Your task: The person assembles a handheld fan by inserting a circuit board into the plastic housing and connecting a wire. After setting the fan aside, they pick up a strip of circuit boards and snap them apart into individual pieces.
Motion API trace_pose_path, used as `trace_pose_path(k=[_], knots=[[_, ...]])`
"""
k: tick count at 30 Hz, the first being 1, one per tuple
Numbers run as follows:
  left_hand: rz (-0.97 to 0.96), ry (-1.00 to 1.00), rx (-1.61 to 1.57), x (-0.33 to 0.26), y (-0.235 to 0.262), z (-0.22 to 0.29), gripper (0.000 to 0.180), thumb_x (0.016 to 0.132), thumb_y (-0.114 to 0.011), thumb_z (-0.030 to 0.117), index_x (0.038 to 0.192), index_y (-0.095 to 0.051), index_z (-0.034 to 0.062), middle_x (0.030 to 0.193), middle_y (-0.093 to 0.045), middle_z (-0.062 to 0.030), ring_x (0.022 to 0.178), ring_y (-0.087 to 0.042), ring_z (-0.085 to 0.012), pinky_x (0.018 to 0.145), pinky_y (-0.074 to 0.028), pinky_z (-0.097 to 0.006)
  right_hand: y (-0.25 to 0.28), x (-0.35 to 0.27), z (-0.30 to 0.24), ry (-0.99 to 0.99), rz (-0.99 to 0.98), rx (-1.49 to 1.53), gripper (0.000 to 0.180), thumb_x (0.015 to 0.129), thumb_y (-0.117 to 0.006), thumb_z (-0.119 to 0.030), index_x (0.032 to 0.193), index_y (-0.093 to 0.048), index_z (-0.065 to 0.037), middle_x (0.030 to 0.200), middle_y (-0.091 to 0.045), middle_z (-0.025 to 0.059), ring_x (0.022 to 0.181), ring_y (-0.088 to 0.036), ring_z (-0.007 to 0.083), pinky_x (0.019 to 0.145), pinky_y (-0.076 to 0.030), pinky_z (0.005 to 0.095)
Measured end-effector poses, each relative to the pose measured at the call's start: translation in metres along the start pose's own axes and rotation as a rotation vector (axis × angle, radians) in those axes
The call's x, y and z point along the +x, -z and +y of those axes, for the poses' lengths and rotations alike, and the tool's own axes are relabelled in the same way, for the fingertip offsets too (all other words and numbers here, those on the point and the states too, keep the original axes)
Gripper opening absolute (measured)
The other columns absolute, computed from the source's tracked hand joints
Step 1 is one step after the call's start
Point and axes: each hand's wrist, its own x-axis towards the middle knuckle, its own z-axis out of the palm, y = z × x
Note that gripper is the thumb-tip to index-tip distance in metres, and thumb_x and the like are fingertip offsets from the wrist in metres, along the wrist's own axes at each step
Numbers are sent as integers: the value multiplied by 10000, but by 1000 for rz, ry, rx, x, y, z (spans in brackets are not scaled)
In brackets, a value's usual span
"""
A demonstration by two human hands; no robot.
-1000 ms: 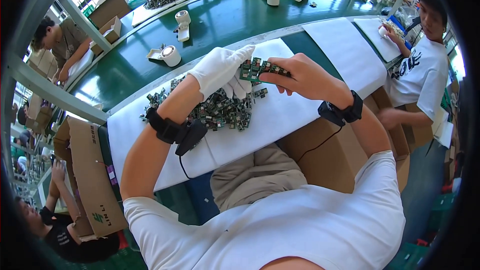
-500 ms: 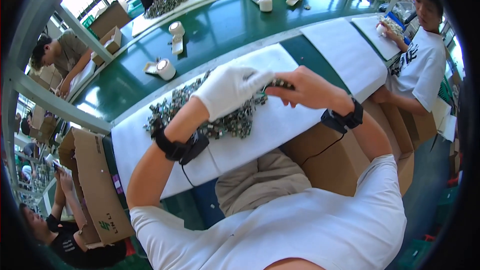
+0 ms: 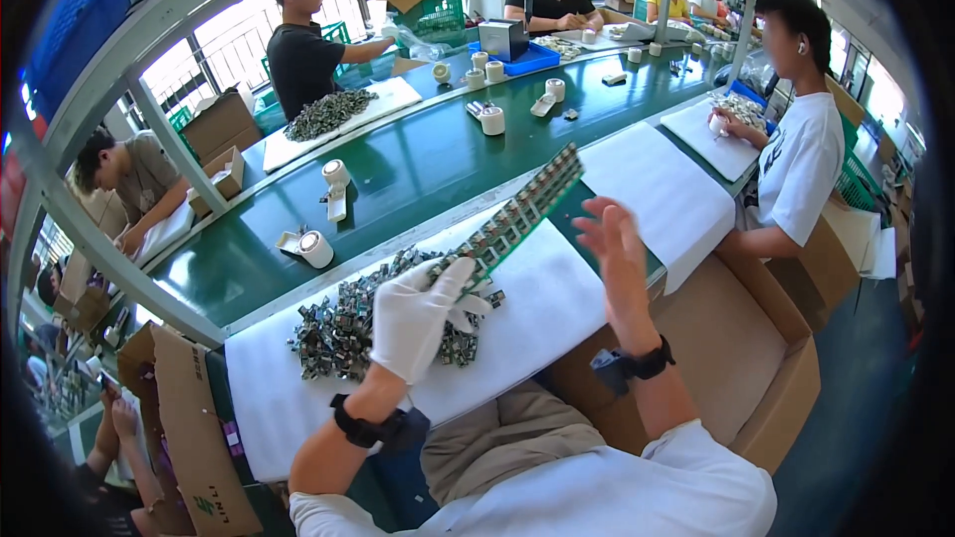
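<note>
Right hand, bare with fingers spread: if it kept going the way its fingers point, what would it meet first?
Probably the long green strip of circuit boards held up by the white-gloved left hand. The bare right hand points up and away beside its raised end; depth is unclear, so it might pass over the green conveyor belt.

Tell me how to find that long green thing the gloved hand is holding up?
Start at the white foam sheet in front of the green conveyor belt, where a heap of small parts lies. The left hand, in a white glove, rises from that heap holding a green strip. Unlike the loose bits, it is one long piece, slanting up toward the belt.
</note>
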Motion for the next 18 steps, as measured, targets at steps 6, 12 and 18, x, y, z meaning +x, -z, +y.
trace_pose_path(k=[6,12,18], knots=[[-122,83,112,-24,-40,-27,344,972,-677,286,1083,-712,-38,848,-740,-83,676,-660,-83,600,-511,-228,-33,3,-3,-480,-30,871,575,1016,-498,-530,1270,-503,-15,1075,-663,124,1008,-657,219,859,-528,338],[-105,-286,508,-39,-23,-25,377,994,-645,289,1186,-674,-34,986,-732,-91,803,-666,-102,724,-542,-264,-26,-3,13,-476,-307,708,538,1038,-414,-548,1085,-559,-32,805,-647,60,646,-645,163,599,-521,285],[54,-405,210,25,-5,-2,488,1023,-579,330,1363,-558,-18,1146,-702,-102,973,-657,-127,848,-517,-268,-59,-29,-19,-614,-533,420,571,1045,-366,-568,968,-592,-49,652,-586,39,492,-582,165,473,-472,285]])
